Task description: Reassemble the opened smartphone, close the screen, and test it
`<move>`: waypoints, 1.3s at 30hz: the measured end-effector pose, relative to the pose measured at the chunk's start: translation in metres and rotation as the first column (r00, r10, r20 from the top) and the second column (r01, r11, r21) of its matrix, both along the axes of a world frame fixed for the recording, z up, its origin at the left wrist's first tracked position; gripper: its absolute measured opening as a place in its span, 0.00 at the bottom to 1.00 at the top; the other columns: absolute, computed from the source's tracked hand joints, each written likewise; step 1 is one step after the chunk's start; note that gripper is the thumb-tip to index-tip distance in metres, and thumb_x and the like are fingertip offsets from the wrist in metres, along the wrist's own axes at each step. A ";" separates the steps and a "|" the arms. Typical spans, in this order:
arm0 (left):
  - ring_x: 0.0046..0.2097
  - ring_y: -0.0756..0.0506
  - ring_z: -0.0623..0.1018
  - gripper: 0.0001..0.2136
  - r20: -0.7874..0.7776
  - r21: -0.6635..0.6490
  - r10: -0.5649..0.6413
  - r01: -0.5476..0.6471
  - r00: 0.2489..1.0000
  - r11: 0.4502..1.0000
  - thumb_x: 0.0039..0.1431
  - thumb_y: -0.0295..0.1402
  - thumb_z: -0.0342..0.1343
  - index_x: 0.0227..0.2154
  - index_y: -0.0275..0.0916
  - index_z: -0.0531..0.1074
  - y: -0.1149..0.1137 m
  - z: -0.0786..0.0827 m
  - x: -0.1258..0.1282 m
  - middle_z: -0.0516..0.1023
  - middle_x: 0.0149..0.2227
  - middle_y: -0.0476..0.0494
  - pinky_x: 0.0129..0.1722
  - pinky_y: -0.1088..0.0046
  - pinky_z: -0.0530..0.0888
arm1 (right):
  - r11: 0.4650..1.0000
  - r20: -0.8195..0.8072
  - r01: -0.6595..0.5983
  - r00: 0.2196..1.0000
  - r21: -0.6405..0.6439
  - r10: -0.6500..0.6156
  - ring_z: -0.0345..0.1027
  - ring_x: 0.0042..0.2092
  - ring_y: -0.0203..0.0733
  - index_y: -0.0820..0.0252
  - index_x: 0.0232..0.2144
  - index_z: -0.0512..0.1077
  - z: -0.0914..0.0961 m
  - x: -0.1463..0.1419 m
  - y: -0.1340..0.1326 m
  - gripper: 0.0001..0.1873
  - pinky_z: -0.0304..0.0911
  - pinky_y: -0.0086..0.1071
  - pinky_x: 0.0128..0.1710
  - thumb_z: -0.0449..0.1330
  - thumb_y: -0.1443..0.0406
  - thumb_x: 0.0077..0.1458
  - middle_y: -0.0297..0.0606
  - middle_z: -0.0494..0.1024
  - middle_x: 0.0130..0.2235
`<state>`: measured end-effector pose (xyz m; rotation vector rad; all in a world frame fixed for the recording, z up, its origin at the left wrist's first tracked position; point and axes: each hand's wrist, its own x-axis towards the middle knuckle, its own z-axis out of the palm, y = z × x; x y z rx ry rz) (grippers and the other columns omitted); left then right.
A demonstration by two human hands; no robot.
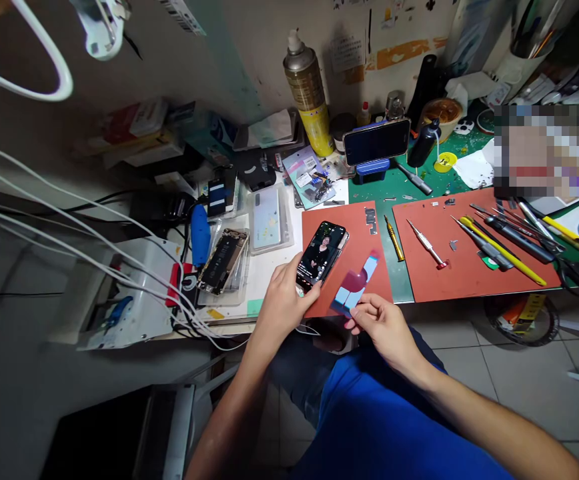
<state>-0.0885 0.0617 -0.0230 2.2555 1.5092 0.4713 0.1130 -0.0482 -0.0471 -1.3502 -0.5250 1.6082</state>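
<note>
My left hand (284, 297) is wrapped round the lower end of a smartphone (323, 252). Its screen is lit and shows a person in dark clothing. Between the thumb and fingers of my right hand (382, 327) is a thin, glossy pink and light-blue piece of film (353, 290) with a curved cutout; its exact kind I cannot tell. Both the phone and the film are above a red-brown work mat (369, 230). Small dark metal pieces (370, 220) lie near that mat's top edge.
A second red mat (419, 280) carries screwdrivers, tweezers and a yellow-handled tool (502, 252). Scissors (577, 275) overhang the front edge. An opened phone (223, 260) lies in a plastic tray at left. Behind stand a spray can (309, 93) and a propped phone (377, 141). White cables (119, 247) hang left.
</note>
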 end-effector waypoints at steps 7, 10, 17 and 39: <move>0.62 0.35 0.79 0.34 0.245 -0.344 0.150 -0.059 0.958 0.937 0.61 0.45 0.65 0.67 0.39 0.67 0.014 0.008 -0.013 0.78 0.63 0.31 0.67 0.50 0.72 | 1.000 0.056 -0.013 0.998 0.025 0.012 0.80 0.30 0.43 0.59 0.36 0.74 0.004 -0.014 0.021 0.18 0.78 0.36 0.34 0.68 0.51 0.55 0.38 0.82 0.29; 0.62 0.36 0.79 0.36 0.308 -0.418 0.196 -0.053 0.931 0.907 0.59 0.45 0.67 0.68 0.39 0.66 0.020 0.008 -0.017 0.78 0.62 0.32 0.69 0.50 0.71 | 0.999 0.054 -0.015 0.998 0.037 0.013 0.81 0.32 0.44 0.59 0.37 0.74 0.004 -0.021 0.031 0.17 0.79 0.37 0.35 0.67 0.52 0.57 0.38 0.82 0.30; 0.62 0.38 0.79 0.35 0.386 -0.496 0.239 -0.018 0.891 0.868 0.59 0.45 0.67 0.67 0.40 0.67 0.025 0.010 -0.019 0.79 0.60 0.32 0.68 0.52 0.72 | 1.000 0.097 -0.009 0.995 0.019 0.008 0.81 0.30 0.42 0.58 0.36 0.72 0.000 -0.032 0.055 0.09 0.79 0.34 0.34 0.65 0.59 0.59 0.36 0.83 0.28; 0.63 0.38 0.78 0.35 0.397 -0.491 0.187 0.036 0.898 0.870 0.62 0.43 0.66 0.69 0.41 0.64 0.027 0.010 -0.025 0.79 0.61 0.33 0.67 0.54 0.72 | 0.995 0.143 0.018 0.990 -0.094 -0.005 0.84 0.29 0.46 0.59 0.29 0.75 -0.004 -0.042 0.065 0.04 0.79 0.34 0.35 0.65 0.68 0.57 0.38 0.82 0.25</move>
